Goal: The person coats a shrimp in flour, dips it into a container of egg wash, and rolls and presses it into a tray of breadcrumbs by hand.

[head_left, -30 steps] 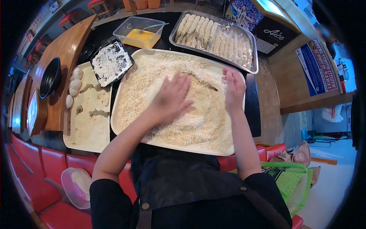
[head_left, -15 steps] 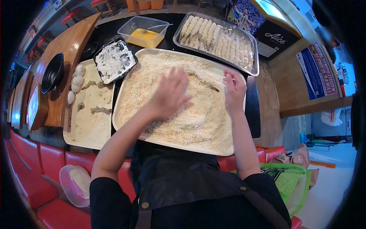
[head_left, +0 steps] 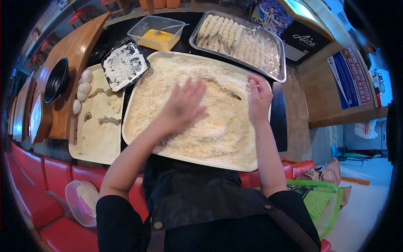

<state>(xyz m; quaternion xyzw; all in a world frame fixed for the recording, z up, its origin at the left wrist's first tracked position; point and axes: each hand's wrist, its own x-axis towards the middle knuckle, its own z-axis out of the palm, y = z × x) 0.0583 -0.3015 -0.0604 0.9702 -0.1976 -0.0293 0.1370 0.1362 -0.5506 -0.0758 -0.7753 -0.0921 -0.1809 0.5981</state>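
My left hand (head_left: 183,105) is open, fingers stretched out and slightly blurred, over the bread crumbs (head_left: 147,113) in a large cream tray (head_left: 127,130). Just to its right, a long piece of food, seemingly a shrimp (head_left: 233,94), lies mostly buried, its dark end sticking out of the crumbs. My right hand (head_left: 260,97) is at the tray's right edge, fingers curled together. Whether anything is between those fingers is hidden.
Behind stand a clear tray of coated sticks (head_left: 222,31), a tub of yellow egg mixture (head_left: 157,40) with a utensil, and a black dish of white flour (head_left: 125,65). At left are a second tray (head_left: 96,143), several eggs (head_left: 84,88) and a black bowl (head_left: 57,80).
My left hand has shifted slightly left over the crumbs, fingers still stretched. My right hand has stayed nearly in place. The view has moved a little.
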